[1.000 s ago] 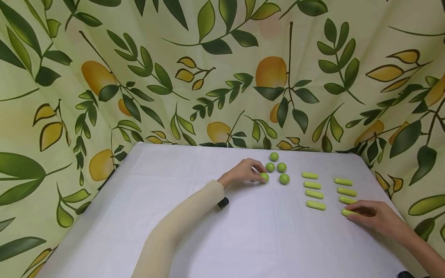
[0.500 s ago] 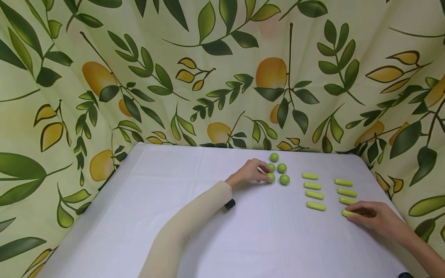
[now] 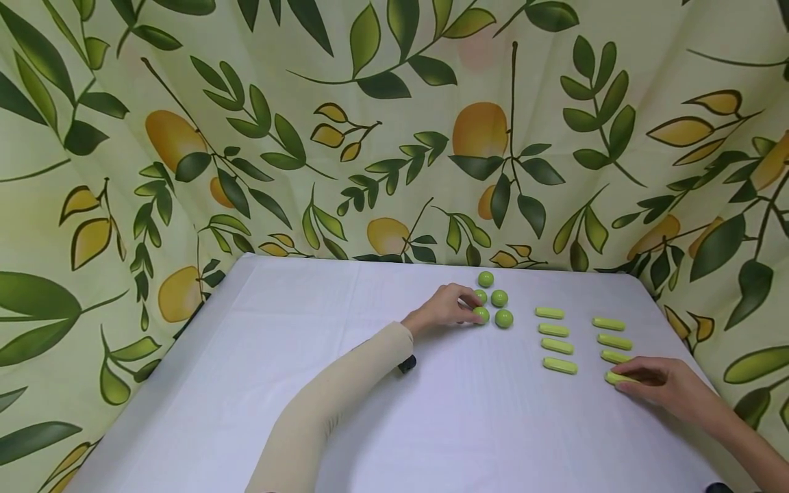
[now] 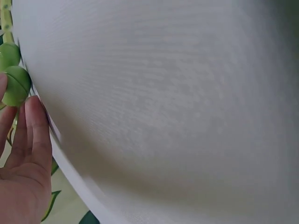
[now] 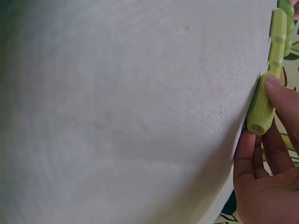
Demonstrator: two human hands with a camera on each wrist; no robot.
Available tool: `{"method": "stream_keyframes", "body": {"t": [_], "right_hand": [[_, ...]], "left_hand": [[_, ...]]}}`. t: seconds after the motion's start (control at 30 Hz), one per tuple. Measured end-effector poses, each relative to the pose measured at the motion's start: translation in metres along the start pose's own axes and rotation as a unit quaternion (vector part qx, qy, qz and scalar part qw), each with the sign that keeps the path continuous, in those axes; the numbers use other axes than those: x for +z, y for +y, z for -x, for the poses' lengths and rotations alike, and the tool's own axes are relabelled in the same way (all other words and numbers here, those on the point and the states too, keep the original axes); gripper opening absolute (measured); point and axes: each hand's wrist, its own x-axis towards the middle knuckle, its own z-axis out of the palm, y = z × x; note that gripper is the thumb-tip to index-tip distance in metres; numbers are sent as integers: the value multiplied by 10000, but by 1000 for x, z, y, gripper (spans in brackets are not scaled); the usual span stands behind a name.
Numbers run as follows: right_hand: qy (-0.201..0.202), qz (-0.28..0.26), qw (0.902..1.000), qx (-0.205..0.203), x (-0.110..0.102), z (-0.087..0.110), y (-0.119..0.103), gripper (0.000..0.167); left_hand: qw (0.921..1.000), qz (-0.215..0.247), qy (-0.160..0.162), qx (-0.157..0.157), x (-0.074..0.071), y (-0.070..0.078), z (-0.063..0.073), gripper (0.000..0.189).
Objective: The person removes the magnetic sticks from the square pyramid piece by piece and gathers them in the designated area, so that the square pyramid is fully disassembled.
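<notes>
At the back of the white table, my left hand (image 3: 445, 305) pinches a shiny green ball (image 3: 481, 315) between thumb and fingers. The same ball (image 4: 18, 86) shows at the left edge of the left wrist view, with another ball just beyond it. One more ball (image 3: 503, 318) lies a short gap to its right, and others stand behind, one partly covered by the fingers. On the right side, my right hand (image 3: 668, 387) holds the nearest yellow-green ribbed stick (image 3: 618, 378) of the right column. In the right wrist view the thumb lies on this stick (image 5: 260, 109) near its far end.
Yellow-green sticks lie in two columns, the left column (image 3: 557, 346) between the balls and the right one (image 3: 610, 341). White cloth covers the table (image 3: 296, 322). A leaf-and-fruit patterned curtain (image 3: 394, 137) hangs behind and along the sides.
My left hand has slid the green ball to the right, close in front of the ball behind it, mostly in the first half second. The right hand stays where it was on its stick.
</notes>
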Motion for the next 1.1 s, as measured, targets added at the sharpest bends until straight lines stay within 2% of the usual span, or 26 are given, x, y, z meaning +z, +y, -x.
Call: {"method": "stream_keyframes", "body": {"t": [0.37, 0.6, 0.9, 1.0, 1.1], "right_hand": [[-13, -40, 10000, 17, -1, 1, 0, 24], [-22, -45, 10000, 34, -1, 1, -1, 24], [-85, -109, 9999, -69, -2, 1, -2, 26], [-101, -77, 9999, -97, -6, 0, -3, 28], [-69, -95, 9997, -191, -13, -1, -5, 28]], "left_hand": [[9999, 51, -66, 125, -5, 1, 5, 32], [9999, 109, -48, 55, -18, 1, 18, 34], [10000, 0, -68, 39, -44, -18, 48, 35], [9999, 38, -121, 80, -56, -23, 64, 35], [9998, 38, -169, 139, -69, -28, 86, 36]]}}
